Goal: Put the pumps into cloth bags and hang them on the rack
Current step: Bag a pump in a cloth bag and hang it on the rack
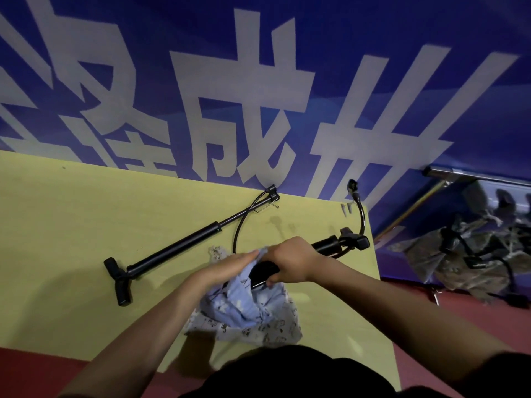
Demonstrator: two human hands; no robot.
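Right hand (290, 261) grip closes around a black bicycle pump (327, 245) half inside a pale blue printed cloth bag (247, 308) on the yellow surface (71, 225); left hand (230, 265) pinches the bag's mouth. Next, likely, sliding it deeper.

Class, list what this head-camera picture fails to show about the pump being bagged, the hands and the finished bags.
- Pump in the cloth bag: its handle end, hidden by cloth and the right hand.
- Left hand: fingertips, buried in cloth.
- Bagged pumps at right: blurred, count unclear.
- Rack: cut off by the frame edge.
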